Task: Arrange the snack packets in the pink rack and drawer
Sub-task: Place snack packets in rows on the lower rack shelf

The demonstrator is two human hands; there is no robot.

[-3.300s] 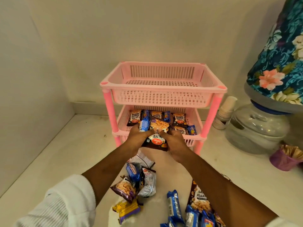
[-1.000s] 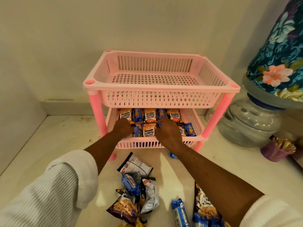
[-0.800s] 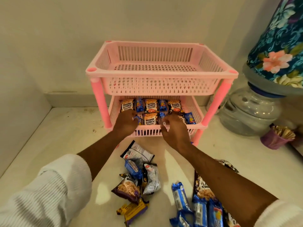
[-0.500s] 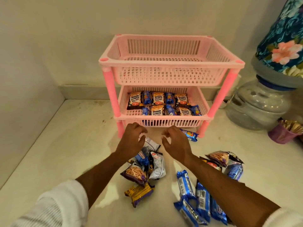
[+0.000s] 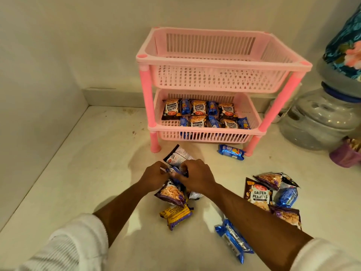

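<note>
At far right we see a clear water dispenser base (image 5: 320, 122) carrying a bottle under a floral cover (image 5: 345, 51). Just beside it sits a purple cup (image 5: 345, 156). Everything rests on a pale counter (image 5: 93, 173).

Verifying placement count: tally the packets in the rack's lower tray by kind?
In the lower tray:
Salted peanuts packets: 5
Blue biscuit packets: 5
Total: 10
</note>
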